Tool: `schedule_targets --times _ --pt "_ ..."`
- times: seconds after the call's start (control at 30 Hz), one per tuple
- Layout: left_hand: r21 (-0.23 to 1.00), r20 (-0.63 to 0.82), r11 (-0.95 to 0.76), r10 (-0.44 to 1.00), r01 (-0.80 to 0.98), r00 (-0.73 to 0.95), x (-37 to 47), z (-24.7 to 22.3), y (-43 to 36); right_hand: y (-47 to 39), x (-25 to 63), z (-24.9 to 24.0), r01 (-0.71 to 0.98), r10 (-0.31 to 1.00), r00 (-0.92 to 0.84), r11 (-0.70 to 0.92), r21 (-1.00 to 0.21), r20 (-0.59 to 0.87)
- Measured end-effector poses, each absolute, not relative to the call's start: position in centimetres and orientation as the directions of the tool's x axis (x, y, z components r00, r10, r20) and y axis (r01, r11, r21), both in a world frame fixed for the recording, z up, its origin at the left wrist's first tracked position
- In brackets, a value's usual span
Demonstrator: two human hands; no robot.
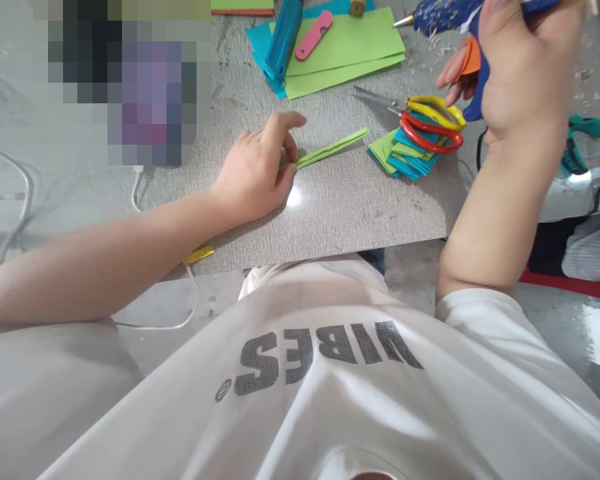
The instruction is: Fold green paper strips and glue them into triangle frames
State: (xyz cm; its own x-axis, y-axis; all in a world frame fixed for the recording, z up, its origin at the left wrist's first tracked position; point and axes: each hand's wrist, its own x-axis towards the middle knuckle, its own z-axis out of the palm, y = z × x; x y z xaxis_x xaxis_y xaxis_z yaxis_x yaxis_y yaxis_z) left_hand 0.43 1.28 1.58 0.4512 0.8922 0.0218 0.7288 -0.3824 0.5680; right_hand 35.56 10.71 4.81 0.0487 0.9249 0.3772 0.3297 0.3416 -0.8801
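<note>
My left hand (263, 167) rests on the table and pinches one end of a narrow folded green paper strip (333, 148) between thumb and fingers. Raised at the upper right, my right hand (510, 73) is wrapped round a blue glue gun (437, 17) with an orange trigger; its metal tip points left. Below the gun lie scissors (433, 123) with red and yellow handles. They rest partly on a pile of folded green and blue paper pieces (410, 155), just right of the strip's free end.
Green paper sheets (350, 50), a blue tool (283, 40) and a pink cutter (314, 35) lie at the back of the table (350, 207). A pixelated area covers the upper left, with a white cable (136, 190) below. Teal-handled pliers (575, 147) lie at right.
</note>
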Motion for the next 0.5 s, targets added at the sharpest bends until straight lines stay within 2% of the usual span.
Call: schedule_targets --times 0.1,0.23,0.37,0.5 --pt "0.616 0.035 -0.359 0.902 0.701 0.431 0.4 1.7 1.1 10.8 35.7 5.2 0.377 0.944 0.018 0.298 -0.877 0.329" --pt "0.634 -0.004 -0.290 0.926 0.716 0.379 0.1 1.8 1.1 10.9 36.0 5.1 0.325 0.938 0.016 0.322 -0.889 0.346" --pt "0.579 -0.028 -0.280 0.932 0.766 0.363 0.0 1.9 1.2 11.1 36.3 4.5 0.336 0.926 0.015 0.350 -0.874 0.377" --pt "0.513 -0.043 -0.314 0.920 0.799 0.389 0.2 2.2 1.2 11.3 36.8 4.2 0.407 0.950 -0.014 0.289 -0.867 0.311"
